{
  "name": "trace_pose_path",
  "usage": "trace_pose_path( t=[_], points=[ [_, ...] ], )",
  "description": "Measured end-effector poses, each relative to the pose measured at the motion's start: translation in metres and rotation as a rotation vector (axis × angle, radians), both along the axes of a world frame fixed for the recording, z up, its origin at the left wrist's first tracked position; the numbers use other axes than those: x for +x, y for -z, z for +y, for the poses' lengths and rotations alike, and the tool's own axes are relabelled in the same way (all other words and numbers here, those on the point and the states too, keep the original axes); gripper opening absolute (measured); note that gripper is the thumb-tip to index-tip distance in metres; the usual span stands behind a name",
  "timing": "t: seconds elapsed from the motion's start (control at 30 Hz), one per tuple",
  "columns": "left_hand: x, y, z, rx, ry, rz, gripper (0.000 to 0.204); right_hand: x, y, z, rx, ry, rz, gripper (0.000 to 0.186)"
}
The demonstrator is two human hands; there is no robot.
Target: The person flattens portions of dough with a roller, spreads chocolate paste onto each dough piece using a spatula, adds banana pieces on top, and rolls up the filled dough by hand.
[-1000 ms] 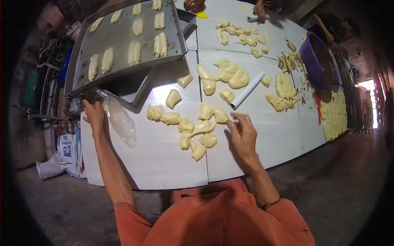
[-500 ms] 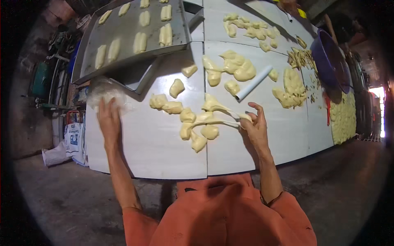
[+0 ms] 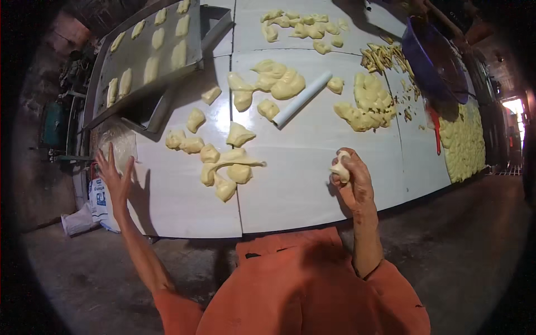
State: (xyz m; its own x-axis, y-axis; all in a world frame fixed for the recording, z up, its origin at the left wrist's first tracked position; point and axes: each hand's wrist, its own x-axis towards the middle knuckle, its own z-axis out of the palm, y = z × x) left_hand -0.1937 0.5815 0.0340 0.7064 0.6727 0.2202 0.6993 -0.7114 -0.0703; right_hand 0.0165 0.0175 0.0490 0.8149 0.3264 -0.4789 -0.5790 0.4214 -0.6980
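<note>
Dough (image 3: 340, 170) sits squeezed in the right hand (image 3: 356, 177), well apart from the dough pieces (image 3: 240, 173) to its left; portioning seems in hand, the next move likely calling for a gentle grip. The left hand (image 3: 115, 181) spreads wide near clear plastic (image 3: 119, 146); strands that tied the right hand to the pieces half a second ago are gone

Only print I can spot is on a white, soft-sided upright sack (image 3: 113, 215), just past the left edge of the white flat-panelled tabletop (image 3: 307, 206), down by its near left corner. It's dark blue lettering (image 3: 100, 198) on the sack's front, with a thinner bit up top and a chunkier, bolder block right under it. Pretty small and blurry tbh, so I can't make out a proper word there.
</note>
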Motion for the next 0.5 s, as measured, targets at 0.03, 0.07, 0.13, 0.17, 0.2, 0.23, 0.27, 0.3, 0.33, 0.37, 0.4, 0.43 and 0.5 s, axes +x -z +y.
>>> trace_pose_path(
  t=[0.03,0.07,0.13,0.17,0.2,0.23,0.27,0.3,0.33,0.37,0.4,0.43,0.5],
  points=[
    [0.0,-0.006,-0.015,0.161,0.2,-0.188,0.069,0.003,0.004,-0.013,0.022,-0.022,-0.022,0.029],
    [0.009,-0.014,-0.051,-0.007,0.267,-0.336,0.064,0.003,-0.001,-0.018,0.021,-0.019,-0.022,0.029],
    [0.036,-0.021,-0.157,-0.37,0.367,-0.601,0.048,0.002,-0.013,-0.018,0.008,-0.061,-0.154,0.034],
    [0.047,-0.028,-0.21,-0.598,0.426,-0.586,0.049,0.002,-0.014,-0.019,-0.01,-0.077,-0.112,0.035],
    [0.059,-0.03,-0.256,-0.697,0.528,-0.552,0.05,0.001,-0.011,-0.02,-0.005,-0.08,-0.112,0.035],
    [0.07,-0.027,-0.299,-0.912,0.52,-0.619,0.053,0.0,-0.01,-0.021,-0.091,-0.183,-0.081,0.034],
    [0.08,-0.032,-0.326,-1.016,0.558,-0.525,0.057,-0.001,-0.01,-0.02,-0.174,-0.286,-0.049,0.034],
    [0.089,-0.026,-0.348,-1.116,0.549,-0.556,0.059,-0.005,-0.009,-0.014,-0.23,-0.341,-0.074,0.033],
    [0.098,-0.024,-0.366,-1.185,0.519,-0.496,0.056,-0.011,-0.001,-0.009,-0.137,-0.321,-0.096,0.03],
    [0.107,-0.023,-0.379,-1.412,0.431,-0.441,0.051,-0.013,-0.002,-0.005,-0.2,-0.367,-0.106,0.03],
    [0.112,-0.017,-0.387,-1.634,0.334,-0.382,0.046,-0.015,0.0,-0.001,-0.261,-0.414,-0.116,0.03],
    [0.114,-0.006,-0.389,-1.629,0.327,-0.385,0.046,-0.02,0.016,0.004,-0.33,-0.358,-0.195,0.027],
    [0.121,0.005,-0.392,-1.653,0.226,-0.395,0.032,-0.024,0.03,-0.001,-0.57,-0.387,-0.433,0.025]
  ],
)
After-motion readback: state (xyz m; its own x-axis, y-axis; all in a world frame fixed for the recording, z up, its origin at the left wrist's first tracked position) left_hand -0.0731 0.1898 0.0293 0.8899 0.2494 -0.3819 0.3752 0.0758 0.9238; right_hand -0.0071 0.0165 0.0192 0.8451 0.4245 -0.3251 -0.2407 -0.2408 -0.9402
